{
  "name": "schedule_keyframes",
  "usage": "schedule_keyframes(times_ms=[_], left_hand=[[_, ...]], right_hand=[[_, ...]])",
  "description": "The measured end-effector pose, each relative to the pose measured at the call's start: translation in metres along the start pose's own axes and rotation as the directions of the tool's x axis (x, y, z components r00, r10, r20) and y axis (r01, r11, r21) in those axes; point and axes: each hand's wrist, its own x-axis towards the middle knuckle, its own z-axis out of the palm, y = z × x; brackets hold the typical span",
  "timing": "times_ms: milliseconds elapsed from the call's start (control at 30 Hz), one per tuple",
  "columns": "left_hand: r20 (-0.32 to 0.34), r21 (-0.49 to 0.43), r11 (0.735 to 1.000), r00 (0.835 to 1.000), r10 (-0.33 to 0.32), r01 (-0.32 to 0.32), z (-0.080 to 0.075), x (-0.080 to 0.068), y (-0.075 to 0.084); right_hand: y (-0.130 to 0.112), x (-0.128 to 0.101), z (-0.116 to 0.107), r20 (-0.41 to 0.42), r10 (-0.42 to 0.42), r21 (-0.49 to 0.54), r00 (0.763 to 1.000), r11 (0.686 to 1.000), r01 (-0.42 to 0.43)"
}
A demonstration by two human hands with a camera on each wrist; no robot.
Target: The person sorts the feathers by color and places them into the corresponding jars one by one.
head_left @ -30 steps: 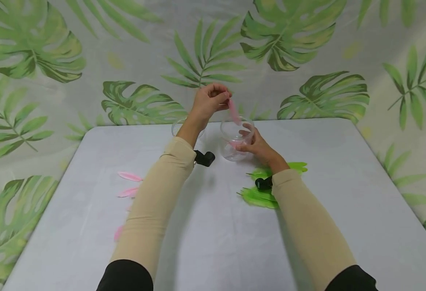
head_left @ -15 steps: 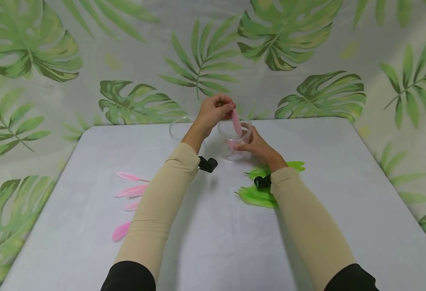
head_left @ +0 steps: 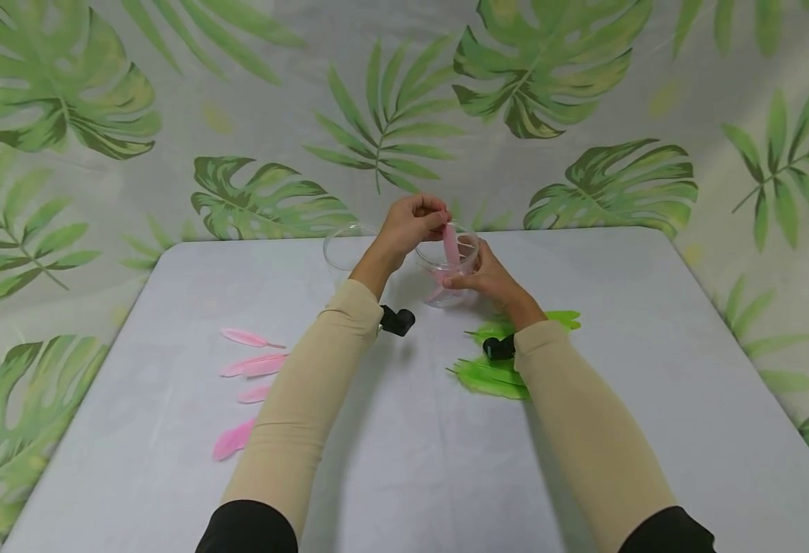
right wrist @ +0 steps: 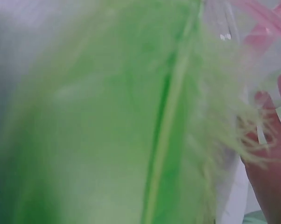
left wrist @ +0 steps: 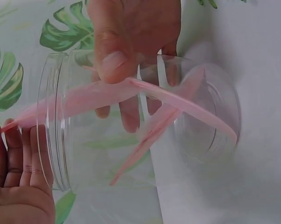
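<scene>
**Pink feather going into the clear jar at the far middle of the surface**

Your left hand [head_left: 409, 223] pinches the quill end of a pink feather [head_left: 451, 244] between curled fingertips, right above the mouth of the clear jar [head_left: 445, 286]. The vane hangs down past the rim into the jar; the left wrist view shows it reaching to the jar's bottom, with another pink feather [left wrist: 154, 135] already lying inside. Your right hand [head_left: 489, 278] wraps the jar's right wall, thumb and fingers curled round it, steadying it on the white surface [head_left: 404, 461].

A second clear jar [head_left: 345, 246] stands just beside your left wrist, close to the far edge. The jars sit near that far edge, so there is little room behind them. Green feathers [head_left: 490, 376] lie under your right forearm, touching the sleeve; in the right wrist view they fill most of the frame, blurred. Four loose pink feathers [head_left: 255, 365] lie in a column to the left of your left arm, well apart from the jars. The near half and the right side of the surface give open room.
</scene>
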Motion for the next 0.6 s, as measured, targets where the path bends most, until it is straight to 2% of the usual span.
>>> schedule_keyframes(times_ms=[200,433,600], left_hand=[[0.0,-0.015,1.0,1.0,-0.003,0.003,-0.0004,0.0003,-0.0009],[0.019,-0.033,0.999,1.0,-0.002,0.003,-0.002,0.0011,-0.0023],[0.016,0.0,0.999,0.999,0.047,-0.047,-0.0054,0.0007,-0.0021]], right_hand=[[0.0028,0.0024,-0.0004,0.044,-0.039,0.008,0.998,0.999,0.039],[0.0038,0.004,-0.0004,0.061,-0.034,0.007,0.998,0.999,0.034],[0.0042,0.0056,-0.0012,0.063,-0.039,0.011,0.997,0.999,0.038]])
